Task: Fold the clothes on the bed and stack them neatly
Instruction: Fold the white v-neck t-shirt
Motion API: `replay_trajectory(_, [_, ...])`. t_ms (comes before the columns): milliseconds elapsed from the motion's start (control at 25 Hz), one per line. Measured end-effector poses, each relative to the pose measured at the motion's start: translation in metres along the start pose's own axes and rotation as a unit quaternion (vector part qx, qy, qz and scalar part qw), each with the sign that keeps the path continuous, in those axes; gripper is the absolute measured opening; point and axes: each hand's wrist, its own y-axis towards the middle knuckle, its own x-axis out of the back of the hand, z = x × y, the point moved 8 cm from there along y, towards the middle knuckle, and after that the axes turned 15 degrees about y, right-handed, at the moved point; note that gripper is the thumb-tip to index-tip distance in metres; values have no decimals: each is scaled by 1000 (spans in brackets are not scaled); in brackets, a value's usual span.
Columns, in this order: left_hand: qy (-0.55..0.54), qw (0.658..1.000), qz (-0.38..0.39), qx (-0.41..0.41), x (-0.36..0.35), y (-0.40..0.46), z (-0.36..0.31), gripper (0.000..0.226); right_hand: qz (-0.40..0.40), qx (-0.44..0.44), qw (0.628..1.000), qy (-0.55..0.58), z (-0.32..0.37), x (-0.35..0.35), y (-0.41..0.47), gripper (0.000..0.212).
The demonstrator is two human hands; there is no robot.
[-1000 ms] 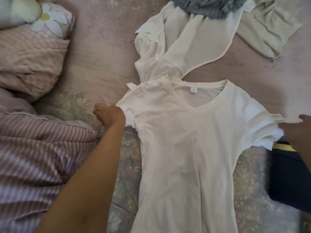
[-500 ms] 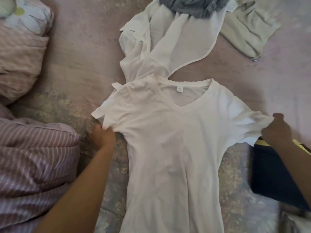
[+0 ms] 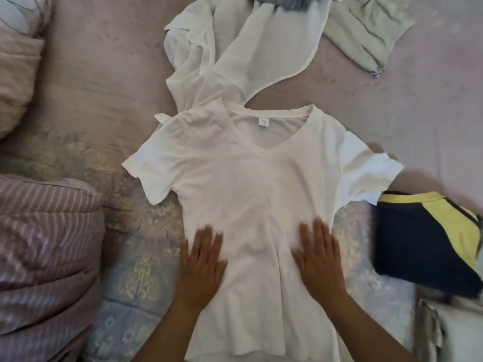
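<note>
A white V-neck T-shirt (image 3: 251,184) lies spread flat on the bed (image 3: 109,95), front up, both short sleeves stretched out. My left hand (image 3: 202,265) presses flat on its left side near the waist, fingers straight. My right hand (image 3: 317,257) lies flat on the right side at the same height. Behind the collar a second white garment (image 3: 235,50) lies rumpled, with a grey garment (image 3: 285,1) on its top edge. A folded navy and yellow garment (image 3: 423,241) sits just right of the shirt.
A pale green garment (image 3: 368,30) lies at the back right. A striped pink duvet (image 3: 44,252) bulks up on the left, with a pink pillow (image 3: 18,66) behind it. More folded cloth (image 3: 449,333) shows at the bottom right corner.
Both hands let go of the sleeve ends and moved inward and down onto the shirt's body. The sleeves now lie spread out flat.
</note>
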Motion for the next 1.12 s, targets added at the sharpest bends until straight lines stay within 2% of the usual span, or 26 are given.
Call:
replay_trajectory(80, [-12,998,13,-65,4,-59,-11,59,-26,-4,1000,4,-14,3,-52,61])
replay_trajectory(240, [-31,987,29,-157,21,-148,-21,67,-19,137,990,-20,-16,11,-132,54])
replay_trajectory(320, [-30,986,18,-161,33,-165,-24,58,-13,167,984,-60,-17,15,-161,54])
replay_trajectory(480, [-31,993,-30,-108,58,-157,-20,32,-7,251,962,-110,-12,18,-187,59])
replay_trajectory(560, [-7,990,-59,-129,68,-151,-22,23,-8,288,949,-127,-8,19,-184,44])
replay_trajectory(600, [10,985,-70,-158,73,-152,-25,25,-6,301,943,-142,-6,22,-183,22])
replay_trajectory(640, [29,980,-75,-182,77,-153,-28,27,5,289,946,-144,-3,27,-180,12])
replay_trajectory(680, [45,977,-75,-194,80,-155,-29,30,15,283,948,-142,-1,27,-179,29])
replay_trajectory(720, [52,977,-74,-194,82,-157,-30,32,30,266,954,-133,-2,26,-179,37])
replay_trajectory(880, [-13,994,-37,-103,85,-150,-26,21,-22,191,978,-84,-1,37,-177,38])
replay_trajectory(960, [4,996,-6,-92,80,-144,-27,20,7,138,986,-95,-10,31,-179,34])
replay_trajectory(1120, [82,986,86,-114,64,-142,-27,55,105,109,974,-168,-22,14,-186,28])
